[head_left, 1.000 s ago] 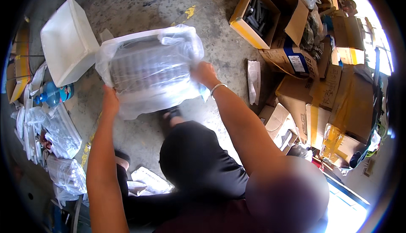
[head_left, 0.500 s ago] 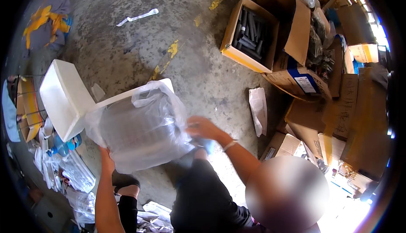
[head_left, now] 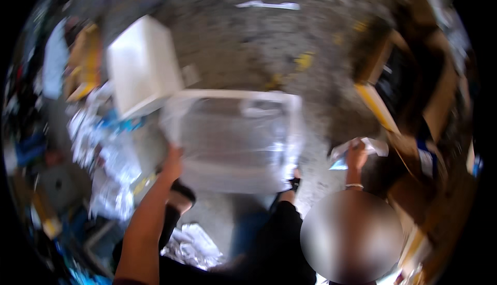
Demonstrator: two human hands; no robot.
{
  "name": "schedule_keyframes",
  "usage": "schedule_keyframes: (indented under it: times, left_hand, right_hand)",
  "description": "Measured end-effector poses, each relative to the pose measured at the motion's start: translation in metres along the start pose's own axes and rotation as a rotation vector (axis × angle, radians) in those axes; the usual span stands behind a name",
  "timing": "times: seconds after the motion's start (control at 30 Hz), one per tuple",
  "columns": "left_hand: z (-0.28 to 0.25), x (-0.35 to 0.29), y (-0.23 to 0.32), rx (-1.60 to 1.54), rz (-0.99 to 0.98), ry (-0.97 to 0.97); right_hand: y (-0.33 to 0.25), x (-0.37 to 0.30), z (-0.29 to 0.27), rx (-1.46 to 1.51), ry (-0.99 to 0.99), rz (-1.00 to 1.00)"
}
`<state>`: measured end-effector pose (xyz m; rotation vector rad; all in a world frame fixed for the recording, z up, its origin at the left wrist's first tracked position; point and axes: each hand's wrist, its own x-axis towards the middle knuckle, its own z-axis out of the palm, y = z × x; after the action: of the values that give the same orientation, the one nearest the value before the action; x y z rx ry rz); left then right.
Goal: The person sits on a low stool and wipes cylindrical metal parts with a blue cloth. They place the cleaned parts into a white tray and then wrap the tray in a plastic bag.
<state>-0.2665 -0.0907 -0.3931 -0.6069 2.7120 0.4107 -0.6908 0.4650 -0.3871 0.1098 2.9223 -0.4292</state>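
A clear plastic bag (head_left: 233,153) covers a greyish load that cannot be made out, in a white foam box (head_left: 207,94). My left hand (head_left: 173,163) grips the bag at its near left edge; the fingertips are partly hidden. Off to the right, my right hand (head_left: 356,154) is closed on a flat white wrapper (head_left: 377,147), which sticks out on both sides of the fingers. Motion blurs the whole view.
A white foam piece (head_left: 142,67) stands at the box's far left corner. Crumpled clear plastic (head_left: 116,163) lies on the left. An open carton (head_left: 376,104) with dark parts is at right, among other cartons. My feet are close to the bag.
My right hand has left the bag's right side and reached right to the white wrapper, now in its grasp. My left hand stays at the bag. The whole view has swung round.
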Motion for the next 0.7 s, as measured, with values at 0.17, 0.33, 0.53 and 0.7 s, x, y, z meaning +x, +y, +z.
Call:
schedule_keyframes:
  times: [0.17, 0.33, 0.53, 0.7]
  left_hand:
    - [-0.086, 0.034, 0.084, -0.678, -0.152, 0.057]
    - [-0.067, 0.048, 0.092, -0.616, -0.157, -0.109]
    - [-0.034, 0.027, 0.057, -1.238, -0.543, -0.008]
    - [-0.023, 0.028, 0.036, -1.116, -0.266, -0.011]
  right_hand:
    - [-0.337, -0.045, -0.099, 0.492, 0.292, -0.738]
    - [-0.518, -0.279, -0.083, 1.032, -0.327, -1.646]
    - [-0.501, -0.282, -0.071, 0.969, -0.63, -1.831]
    - [-0.353, -0.083, -0.075, 0.576, -0.513, -0.662]
